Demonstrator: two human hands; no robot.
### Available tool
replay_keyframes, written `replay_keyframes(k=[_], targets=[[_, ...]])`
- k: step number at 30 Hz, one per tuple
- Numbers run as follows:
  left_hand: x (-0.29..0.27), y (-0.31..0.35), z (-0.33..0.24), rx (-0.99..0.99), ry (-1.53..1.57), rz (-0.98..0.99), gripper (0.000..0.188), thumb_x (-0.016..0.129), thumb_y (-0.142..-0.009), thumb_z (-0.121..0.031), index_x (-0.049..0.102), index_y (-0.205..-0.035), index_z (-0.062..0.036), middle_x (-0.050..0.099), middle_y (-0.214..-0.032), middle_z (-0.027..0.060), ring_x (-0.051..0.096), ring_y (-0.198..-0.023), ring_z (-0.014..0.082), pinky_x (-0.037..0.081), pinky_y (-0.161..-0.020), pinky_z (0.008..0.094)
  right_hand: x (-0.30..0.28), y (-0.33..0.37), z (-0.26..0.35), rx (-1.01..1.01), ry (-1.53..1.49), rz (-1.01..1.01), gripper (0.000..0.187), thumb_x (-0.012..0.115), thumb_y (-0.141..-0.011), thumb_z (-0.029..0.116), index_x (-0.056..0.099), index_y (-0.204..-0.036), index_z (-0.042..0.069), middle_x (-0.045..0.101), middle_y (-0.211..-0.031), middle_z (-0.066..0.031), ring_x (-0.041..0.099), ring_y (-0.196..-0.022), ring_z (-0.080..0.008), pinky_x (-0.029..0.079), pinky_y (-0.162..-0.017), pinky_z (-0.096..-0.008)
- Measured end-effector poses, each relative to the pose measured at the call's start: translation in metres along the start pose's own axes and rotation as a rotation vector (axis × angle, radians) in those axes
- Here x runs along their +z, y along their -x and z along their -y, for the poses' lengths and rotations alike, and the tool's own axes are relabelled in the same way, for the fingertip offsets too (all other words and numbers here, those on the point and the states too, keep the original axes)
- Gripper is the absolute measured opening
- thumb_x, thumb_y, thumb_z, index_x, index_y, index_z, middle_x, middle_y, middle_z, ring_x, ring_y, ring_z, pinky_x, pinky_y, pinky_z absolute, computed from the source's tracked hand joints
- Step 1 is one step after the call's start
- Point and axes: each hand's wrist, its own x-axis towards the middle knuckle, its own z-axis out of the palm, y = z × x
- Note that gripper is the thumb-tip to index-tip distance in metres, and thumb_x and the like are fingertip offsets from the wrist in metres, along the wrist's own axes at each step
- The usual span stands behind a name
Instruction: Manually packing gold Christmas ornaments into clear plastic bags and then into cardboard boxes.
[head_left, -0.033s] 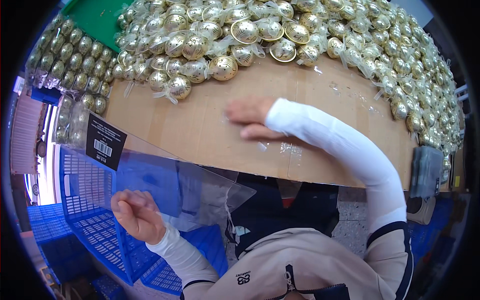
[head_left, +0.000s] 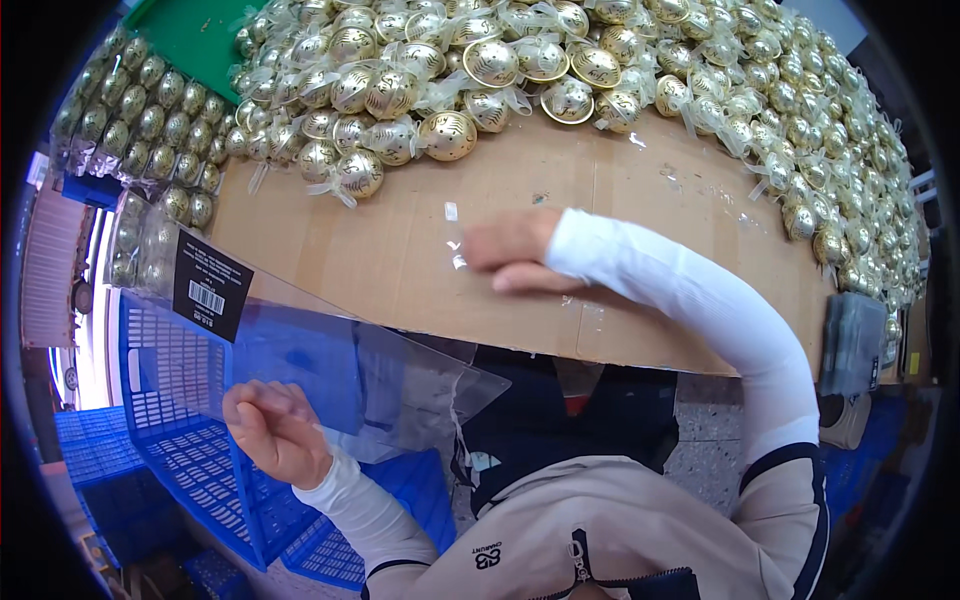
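My right hand (head_left: 513, 252) lies low over the brown cardboard surface (head_left: 400, 240), blurred by motion, thumb apart from the fingers. No object shows in it. Small whitish scraps (head_left: 459, 262) lie beside its fingertips. At the lower left, my left hand (head_left: 278, 430) is closed, fingers curled, at the edge of a clear plastic package (head_left: 375, 355) that bears a black label (head_left: 211, 285). That package slants from the cardboard's left edge out over its front edge. Beyond my right hand, gold patterned ball ornaments (head_left: 447, 135) with pale ribbons are heaped along the far side.
Packed rows of gold ornaments (head_left: 150, 122) stand at the far left near a green tray (head_left: 190, 45). Blue plastic crates (head_left: 190, 440) sit below on the left. A grey clear-sided box (head_left: 853, 343) is at the right edge of the cardboard.
My right hand has shifted slightly right and nearer to me across the cardboard. Small whitish scraps now show by its fingertips. My left hand and the package have hardly moved.
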Motion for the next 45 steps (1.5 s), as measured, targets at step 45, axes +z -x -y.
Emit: replay_keyframes(k=[45], targets=[[0.040, 0.005, 0.015, 0.027, 0.081, 0.047, 0.020, 0.047, -0.092, -0.016, 0.058, -0.097, -0.0008, 0.059, -0.075, 0.0093, 0.050, -0.053, 0.0124, 0.036, -0.039, 0.0228, 0.069, 0.063, 0.092, 0.080, 0.510, -0.053, 0.057, 0.063, -0.075, 0.038, 0.053, -0.116, 0.000, 0.031, -0.140, -0.0141, 0.031, -0.128, -0.0322, 0.031, -0.101, -0.0482]])
